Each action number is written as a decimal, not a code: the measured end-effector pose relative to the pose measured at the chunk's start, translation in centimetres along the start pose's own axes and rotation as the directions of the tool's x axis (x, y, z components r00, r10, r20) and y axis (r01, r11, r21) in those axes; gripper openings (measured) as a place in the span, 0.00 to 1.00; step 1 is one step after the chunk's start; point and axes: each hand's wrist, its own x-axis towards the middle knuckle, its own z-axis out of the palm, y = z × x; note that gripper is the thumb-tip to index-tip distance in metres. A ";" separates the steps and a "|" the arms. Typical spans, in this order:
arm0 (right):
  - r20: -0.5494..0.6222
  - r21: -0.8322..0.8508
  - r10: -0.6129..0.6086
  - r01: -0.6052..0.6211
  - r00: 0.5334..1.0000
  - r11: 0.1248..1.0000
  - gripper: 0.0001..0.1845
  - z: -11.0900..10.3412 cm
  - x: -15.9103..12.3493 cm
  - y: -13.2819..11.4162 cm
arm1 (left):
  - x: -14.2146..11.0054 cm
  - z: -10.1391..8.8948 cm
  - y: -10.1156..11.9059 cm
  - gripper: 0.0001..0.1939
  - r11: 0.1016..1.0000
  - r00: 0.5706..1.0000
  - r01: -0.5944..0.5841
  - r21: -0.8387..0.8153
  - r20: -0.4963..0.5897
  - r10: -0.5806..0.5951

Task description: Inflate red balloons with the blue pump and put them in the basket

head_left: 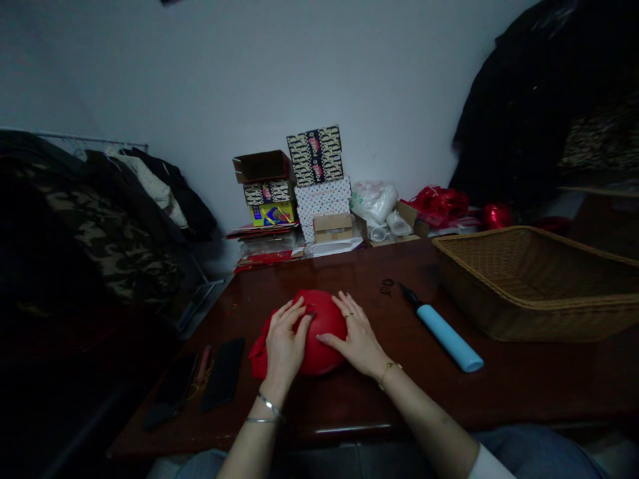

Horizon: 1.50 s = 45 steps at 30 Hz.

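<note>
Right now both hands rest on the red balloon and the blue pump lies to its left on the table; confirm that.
One detail is wrong. In the head view the blue pump lies to the right of the red balloon, not the left. The left hand and right hand do both rest on the balloon, on the table.

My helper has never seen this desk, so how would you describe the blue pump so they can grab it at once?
Start at the big wicker basket on the right of the dark wooden table. Just left of its near corner, to the right of the right hand on the red balloon, lies the pump, slanting. It is the only light-blue tube there, with a black nozzle at its far end.
</note>
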 end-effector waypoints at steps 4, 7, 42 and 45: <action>0.080 -0.159 0.052 -0.039 0.995 0.987 0.59 0.0 -0.1 0.6 | 0.6 -0.2 -0.1 0.10 0.998 0.999 0.016 -0.054 -0.048 -0.018; 0.098 -0.199 0.064 -0.043 0.993 0.979 0.66 -0.2 -0.1 0.6 | 0.8 0.0 -0.1 0.10 0.993 0.998 0.036 -0.109 -0.053 -0.042; -0.080 -0.727 -0.124 0.027 0.989 0.686 0.62 -7.4 0.2 0.8 | 2.4 5.4 4.6 0.26 0.988 0.978 -0.087 -0.126 0.179 0.109; -0.098 -0.750 -0.128 0.012 0.987 0.661 0.60 -8.3 0.1 1.0 | 2.7 6.2 5.1 0.26 0.986 0.972 -0.104 -0.130 0.196 0.128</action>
